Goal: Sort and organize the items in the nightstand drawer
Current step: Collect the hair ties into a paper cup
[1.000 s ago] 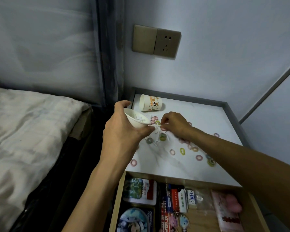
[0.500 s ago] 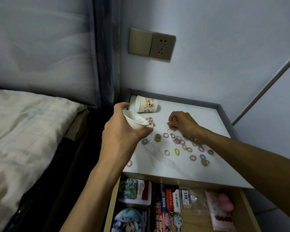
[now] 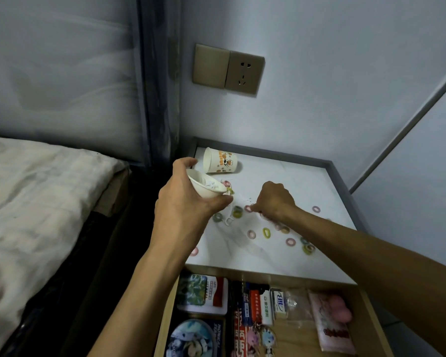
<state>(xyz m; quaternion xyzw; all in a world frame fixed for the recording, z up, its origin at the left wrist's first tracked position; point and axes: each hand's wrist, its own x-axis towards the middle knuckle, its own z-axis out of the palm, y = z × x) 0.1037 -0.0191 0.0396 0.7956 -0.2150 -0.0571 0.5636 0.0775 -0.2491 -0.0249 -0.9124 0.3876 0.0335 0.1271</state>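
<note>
Left hand grips tilted small white paper cup. Right hand curled at small pink elastic ring on white tabletop, pinch unclear. Cup mouth just left of ring.

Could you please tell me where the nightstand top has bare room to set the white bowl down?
The back right is bare, between the printed cup lying on its side and the grey rim. A bare strip also runs along the front edge above the drawer. The middle is crowded: small coloured rings lie scattered around the right hand.
</note>
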